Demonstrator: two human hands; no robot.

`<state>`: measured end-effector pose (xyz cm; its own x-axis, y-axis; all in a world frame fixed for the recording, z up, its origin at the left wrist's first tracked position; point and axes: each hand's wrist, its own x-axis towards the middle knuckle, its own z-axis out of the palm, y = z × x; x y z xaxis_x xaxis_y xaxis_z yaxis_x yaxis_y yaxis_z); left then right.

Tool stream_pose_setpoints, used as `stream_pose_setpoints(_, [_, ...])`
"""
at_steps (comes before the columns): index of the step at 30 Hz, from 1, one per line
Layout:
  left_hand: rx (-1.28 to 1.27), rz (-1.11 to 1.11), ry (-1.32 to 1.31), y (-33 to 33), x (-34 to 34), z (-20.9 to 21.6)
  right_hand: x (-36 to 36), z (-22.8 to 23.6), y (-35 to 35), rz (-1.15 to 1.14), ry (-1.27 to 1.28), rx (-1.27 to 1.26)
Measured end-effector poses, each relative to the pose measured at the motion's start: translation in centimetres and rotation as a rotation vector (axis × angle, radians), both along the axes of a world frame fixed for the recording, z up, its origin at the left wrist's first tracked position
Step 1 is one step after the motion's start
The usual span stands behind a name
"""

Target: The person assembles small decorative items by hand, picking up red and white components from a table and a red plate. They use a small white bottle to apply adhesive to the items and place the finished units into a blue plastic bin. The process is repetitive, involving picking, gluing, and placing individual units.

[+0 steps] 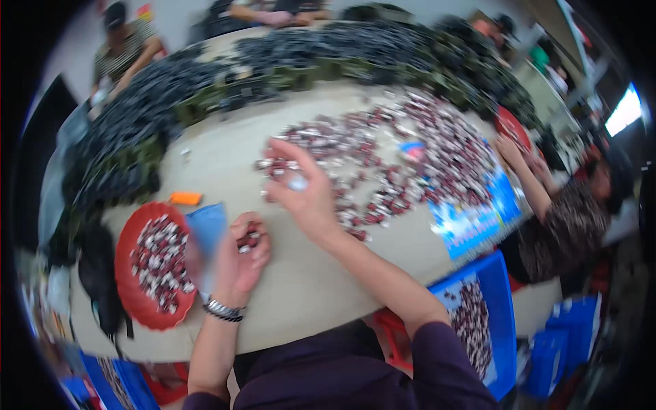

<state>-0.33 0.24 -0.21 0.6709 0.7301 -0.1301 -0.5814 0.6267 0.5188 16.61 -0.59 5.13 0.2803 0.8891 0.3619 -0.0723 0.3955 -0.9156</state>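
My left hand (247, 263), with a metal watch (223, 311) on its wrist, is turned palm up. Its curled fingers cup several small dark-red and silver pieces (250, 239). My right hand (307, 195) is at the left edge of a spread pile of the same small pieces (444, 150). Its thumb and fingers are bent and apart; a whitish spot shows by the palm, too blurred to name. Left of my left hand, a red scalloped bowl (126, 294) contains many such pieces. A flat blue thing (206, 222), smeared by motion, lies between bowl and hand.
An orange block (185, 198) sits behind the bowl. Heaps of dark parts (328, 51) and olive trays (359, 70) line the table's far side. A blue bin (504, 321) of pieces stands below the near right edge. People work around the table, one close on the right (560, 225).
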Motion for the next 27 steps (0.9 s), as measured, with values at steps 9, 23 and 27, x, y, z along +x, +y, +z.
stream_pose_setpoints(9, [0.091, -0.062, -0.153, -0.6, -0.1, 0.4, 3.6, 7.6, 8.2, -0.279, 0.027, 0.219])
stream_pose_setpoints(23, [0.164, -0.094, -0.144, -0.1, -0.6, 0.0, 2.8, 5.3, 4.1, -0.315, -0.076, 0.262])
stream_pose_setpoints(27, [0.106, -0.068, -0.127, 0.1, -0.7, 0.0, 4.1, 5.8, 3.6, -0.278, -0.071, 0.208])
